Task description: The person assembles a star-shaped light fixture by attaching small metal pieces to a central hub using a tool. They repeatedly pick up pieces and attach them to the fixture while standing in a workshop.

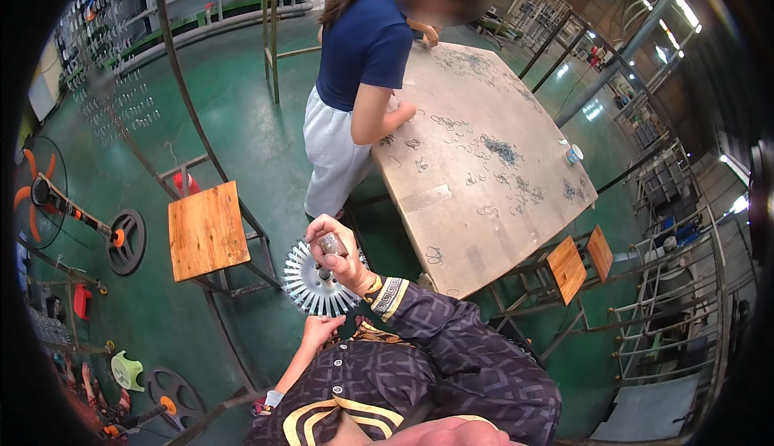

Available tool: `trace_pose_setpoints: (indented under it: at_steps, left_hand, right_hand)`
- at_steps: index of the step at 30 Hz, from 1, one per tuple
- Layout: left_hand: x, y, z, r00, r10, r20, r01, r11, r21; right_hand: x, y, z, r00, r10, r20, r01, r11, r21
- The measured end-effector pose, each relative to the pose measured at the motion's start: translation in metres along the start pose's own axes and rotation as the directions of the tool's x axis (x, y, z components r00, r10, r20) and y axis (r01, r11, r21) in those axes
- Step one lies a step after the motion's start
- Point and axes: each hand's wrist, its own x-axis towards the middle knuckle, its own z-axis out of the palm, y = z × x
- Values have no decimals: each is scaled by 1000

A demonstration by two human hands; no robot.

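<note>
A round metal wheel point(305, 295) with many radial slats around its hub sits low in front of me. Over its upper part is my right hand point(343, 262), fingers curled closed around a small greyish, shiny lump point(331, 243) whose kind I cannot make out. At the wheel's near rim, my left hand point(321, 330) has its fingers pressed together; whatever they pinch is too small to tell.
To the right stands a large table point(435, 228) strewn with dark wire-like hooks point(501, 152) and a small cup point(573, 154). A person in a blue shirt point(367, 51) works at its far side. Wooden stools point(210, 232), a metal frame and a fan point(48, 196) stand around.
</note>
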Motion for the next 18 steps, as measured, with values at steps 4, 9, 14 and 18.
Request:
trace_pose_setpoints:
  at_steps: [4, 9, 14, 18]
  left_hand:
    - [-16, 14, -2, 997, -35, 72, 30, 997, 68]
    - [-4, -8, -32, 962, 94, 256, -151, 965, 216]
    - [-35, 41, -62, 975, 192, 114, -210, 960, 186]
    - [-42, 49, -93, 957, 285, -62, -277, 955, 111]
  right_hand:
    - [-1, -6, -1, 999, 25, 48, -26, 1000, 7]
    - [0, -13, 2, 994, 53, 99, -60, 996, 72]
    - [1, -13, -5, 985, 87, 147, -99, 992, 76]
    - [1, -8, -8, 977, 112, 184, -133, 986, 102]
